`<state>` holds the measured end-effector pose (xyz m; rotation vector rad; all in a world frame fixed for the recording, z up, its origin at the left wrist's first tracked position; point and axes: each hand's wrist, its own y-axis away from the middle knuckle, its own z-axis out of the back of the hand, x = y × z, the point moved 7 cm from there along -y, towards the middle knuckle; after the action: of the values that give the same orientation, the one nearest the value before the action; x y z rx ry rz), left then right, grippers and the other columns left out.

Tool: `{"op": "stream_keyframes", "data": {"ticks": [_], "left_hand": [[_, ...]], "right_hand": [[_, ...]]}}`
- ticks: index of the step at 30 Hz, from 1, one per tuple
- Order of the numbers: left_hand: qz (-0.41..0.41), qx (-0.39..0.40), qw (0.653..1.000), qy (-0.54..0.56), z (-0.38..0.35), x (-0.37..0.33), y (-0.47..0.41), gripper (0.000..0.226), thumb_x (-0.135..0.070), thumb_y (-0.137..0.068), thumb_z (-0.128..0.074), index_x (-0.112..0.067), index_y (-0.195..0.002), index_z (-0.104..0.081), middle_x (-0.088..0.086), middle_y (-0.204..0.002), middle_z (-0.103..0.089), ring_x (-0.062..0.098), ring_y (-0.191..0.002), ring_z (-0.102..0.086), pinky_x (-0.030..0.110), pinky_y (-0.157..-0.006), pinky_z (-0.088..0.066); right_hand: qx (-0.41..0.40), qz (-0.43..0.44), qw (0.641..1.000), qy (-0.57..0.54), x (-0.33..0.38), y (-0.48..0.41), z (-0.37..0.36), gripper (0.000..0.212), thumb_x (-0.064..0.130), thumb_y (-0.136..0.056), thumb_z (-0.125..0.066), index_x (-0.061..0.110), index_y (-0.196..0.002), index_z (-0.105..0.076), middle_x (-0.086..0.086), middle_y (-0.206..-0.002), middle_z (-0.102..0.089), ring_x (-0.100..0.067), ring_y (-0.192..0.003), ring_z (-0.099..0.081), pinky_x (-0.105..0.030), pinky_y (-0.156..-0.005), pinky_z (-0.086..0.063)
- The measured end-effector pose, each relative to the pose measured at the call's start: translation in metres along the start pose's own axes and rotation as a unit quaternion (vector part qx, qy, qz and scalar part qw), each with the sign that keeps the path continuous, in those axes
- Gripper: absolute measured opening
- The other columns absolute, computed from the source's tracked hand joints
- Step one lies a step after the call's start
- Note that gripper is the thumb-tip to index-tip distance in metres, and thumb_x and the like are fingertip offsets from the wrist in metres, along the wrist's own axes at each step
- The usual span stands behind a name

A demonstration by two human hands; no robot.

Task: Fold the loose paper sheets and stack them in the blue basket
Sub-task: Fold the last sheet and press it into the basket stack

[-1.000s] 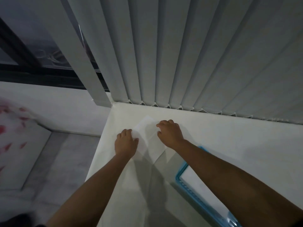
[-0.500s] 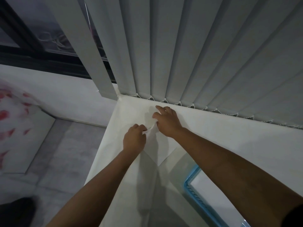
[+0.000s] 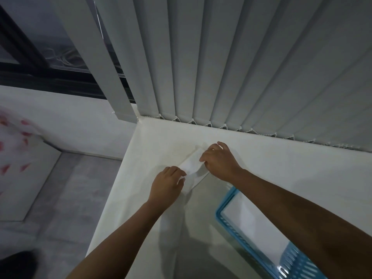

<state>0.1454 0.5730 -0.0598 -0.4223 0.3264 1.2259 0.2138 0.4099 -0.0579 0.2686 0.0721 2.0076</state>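
Note:
A white paper sheet (image 3: 192,165) lies folded into a narrow strip on the white table (image 3: 281,168), near its far left corner. My left hand (image 3: 166,187) pinches the strip's near end with curled fingers. My right hand (image 3: 220,161) presses on its far end, fingers bent over the fold. The blue basket (image 3: 223,206) sits at the lower right, partly hidden by my right forearm. White paper (image 3: 251,220) lies flat inside it.
Grey vertical blinds (image 3: 221,67) hang along the table's far edge. The table's left edge drops to a grey floor (image 3: 60,198). A white mat with red marks (image 3: 14,154) lies at the far left. A dark window frame is behind the blinds.
The sheet went from a wide flat piece to a narrow folded strip. Both hands moved apart along the fold and now hold its two ends.

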Motion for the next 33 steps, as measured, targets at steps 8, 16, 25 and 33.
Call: {"op": "stream_keyframes", "data": {"ticks": [8, 16, 25, 33], "left_hand": [[0.137, 0.013, 0.989, 0.058, -0.008, 0.019, 0.003, 0.033, -0.042, -0.091, -0.052, -0.019, -0.112, -0.062, -0.002, -0.118, -0.062, 0.02, -0.109, -0.056, 0.032, -0.089, -0.047], [0.233, 0.126, 0.964, 0.01, -0.02, 0.017, -0.029, 0.038, -0.031, -0.09, -0.053, -0.017, -0.124, -0.044, 0.006, -0.12, -0.053, 0.028, -0.102, -0.059, 0.038, -0.078, -0.049], [0.319, 0.214, 0.907, 0.172, -0.027, 0.019, -0.034, 0.024, -0.017, -0.084, -0.06, -0.002, -0.102, -0.062, 0.015, -0.106, -0.063, 0.033, -0.099, -0.061, 0.038, -0.085, -0.051], [0.377, 0.109, 0.712, 0.582, -0.002, -0.027, -0.009, 0.021, -0.001, -0.089, -0.058, 0.004, -0.109, -0.06, 0.021, -0.106, -0.063, 0.03, -0.085, -0.062, 0.034, -0.073, -0.053]], "right_hand": [[0.088, -0.034, 0.995, 0.034, -0.003, 0.025, -0.013, 0.054, 0.007, -0.086, -0.042, 0.032, -0.133, -0.053, 0.01, -0.144, -0.049, -0.02, -0.137, -0.031, -0.049, -0.118, 0.001], [0.1, -0.091, 0.988, 0.075, 0.0, 0.035, -0.013, 0.041, 0.012, -0.088, -0.041, 0.027, -0.119, -0.063, 0.005, -0.128, -0.061, -0.023, -0.132, -0.037, -0.054, -0.116, 0.0], [-0.057, -0.166, 0.983, -0.06, 0.007, 0.067, 0.02, 0.034, 0.018, -0.09, -0.045, 0.029, -0.112, -0.068, 0.005, -0.116, -0.067, -0.02, -0.113, -0.05, -0.037, -0.099, -0.031], [-0.109, -0.179, 0.971, -0.113, 0.051, 0.11, 0.034, 0.032, 0.031, -0.095, -0.038, 0.018, -0.083, -0.064, -0.001, -0.09, -0.068, -0.022, -0.092, -0.056, -0.036, -0.075, -0.04]]}}
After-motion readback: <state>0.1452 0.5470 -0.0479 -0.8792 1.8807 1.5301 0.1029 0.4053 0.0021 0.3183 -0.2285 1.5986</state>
